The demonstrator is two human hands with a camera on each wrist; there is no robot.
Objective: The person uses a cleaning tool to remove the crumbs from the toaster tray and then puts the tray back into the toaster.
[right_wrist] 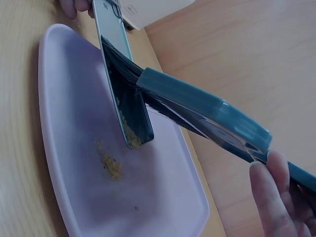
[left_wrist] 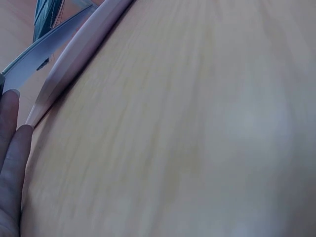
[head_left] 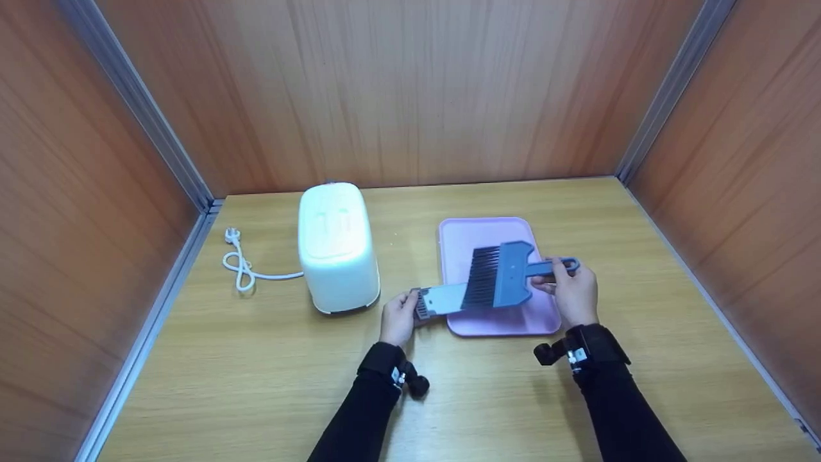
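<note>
My right hand point(head_left: 573, 295) grips the looped handle of a blue hand brush point(head_left: 513, 273) with dark bristles. My left hand point(head_left: 399, 314) holds the end of a light grey-blue dustpan point(head_left: 447, 298). Both tools are above a lilac tray point(head_left: 487, 230). In the right wrist view the bristles point(right_wrist: 126, 64) reach onto the dustpan point(right_wrist: 112, 30), which is tilted with its far end low over the tray point(right_wrist: 49, 123). Yellowish crumbs point(right_wrist: 111, 167) lie on the tray, and more crumbs point(right_wrist: 130, 136) show at the dustpan's low end. Only a few left fingers point(left_wrist: 15, 153) appear in the left wrist view.
A white rounded box-shaped appliance point(head_left: 337, 250) stands left of the tray on the wooden table point(head_left: 256, 385). Its white cord with a plug point(head_left: 240, 260) lies looped further left. Wood-grain panels point(head_left: 410, 96) enclose the table at the back and sides.
</note>
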